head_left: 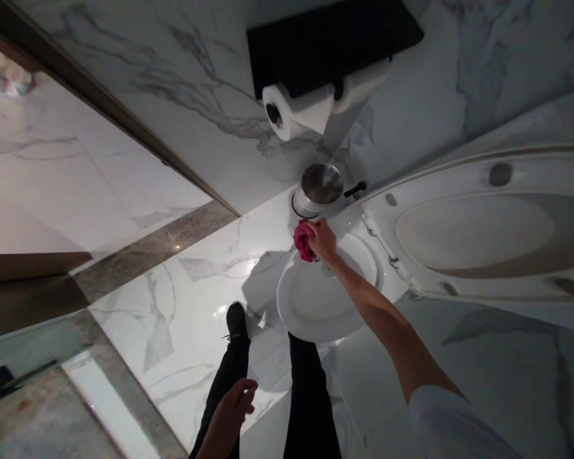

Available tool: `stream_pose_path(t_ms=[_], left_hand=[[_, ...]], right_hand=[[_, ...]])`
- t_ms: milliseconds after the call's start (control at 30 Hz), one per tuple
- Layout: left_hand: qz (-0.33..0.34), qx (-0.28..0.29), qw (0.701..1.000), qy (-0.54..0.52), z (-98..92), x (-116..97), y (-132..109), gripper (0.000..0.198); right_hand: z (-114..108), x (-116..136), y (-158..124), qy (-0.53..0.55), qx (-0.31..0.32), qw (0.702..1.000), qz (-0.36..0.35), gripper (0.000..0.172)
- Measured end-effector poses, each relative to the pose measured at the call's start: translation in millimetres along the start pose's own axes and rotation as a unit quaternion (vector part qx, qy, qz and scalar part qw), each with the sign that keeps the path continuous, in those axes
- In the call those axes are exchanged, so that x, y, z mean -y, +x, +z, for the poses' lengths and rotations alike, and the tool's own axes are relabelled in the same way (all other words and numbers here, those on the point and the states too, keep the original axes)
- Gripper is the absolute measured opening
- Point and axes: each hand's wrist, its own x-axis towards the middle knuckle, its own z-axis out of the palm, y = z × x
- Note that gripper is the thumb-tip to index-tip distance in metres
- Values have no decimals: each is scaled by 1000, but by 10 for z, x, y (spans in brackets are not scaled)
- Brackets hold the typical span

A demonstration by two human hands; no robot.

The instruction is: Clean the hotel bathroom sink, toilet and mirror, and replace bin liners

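Note:
A crumpled crimson-pink cloth point(303, 241) is bunched in the fingers of my right hand point(324, 240). That hand is over the far left rim of the white toilet bowl point(291, 309), and my forearm crosses above the bowl. Whether the cloth touches the rim I cannot tell. My left hand point(233, 407) hangs low in front of my legs, its fingers loosely bent and a little apart, with nothing visible in it. The raised toilet seat and lid point(404, 255) lean back on the right.
Beyond the bowl, a round metal bin point(310, 203) stands on the marble-patterned floor point(186, 306) by the wall. Toilet paper rolls point(287, 115) hang under a black shelf point(330, 48). A small black valve handle point(355, 189) sticks out near the bin. My black shoe point(236, 319) is left of the bowl.

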Motion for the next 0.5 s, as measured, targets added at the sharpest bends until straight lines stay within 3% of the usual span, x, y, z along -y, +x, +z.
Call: stream_pose_path(t_ms=[100, 167, 233, 300, 367, 500], left_hand=[[-14, -1, 999, -41, 9, 150, 87, 53], [-21, -1, 998, -57, 1, 247, 111, 53], [-13, 0, 997, -70, -18, 330, 102, 52], [-10, 4, 997, -78, -30, 397, 89, 54], [-15, -5, 997, -80, -13, 437, 98, 54], [-3, -51, 997, -57, 81, 354, 187, 44]], right_hand=[[-444, -617, -288, -267, -34, 962, -44, 51], [-755, -1100, -637, -372, -5, 928, -4, 49], [-986, -1404, -1028, -435, 40, 898, 51, 43], [-1121, -1439, -1262, -458, 103, 881, 55, 30], [-1184, -1268, -1179, -453, 144, 880, 2, 23], [-1380, -790, -276, -433, 88, 888, -128, 30]])
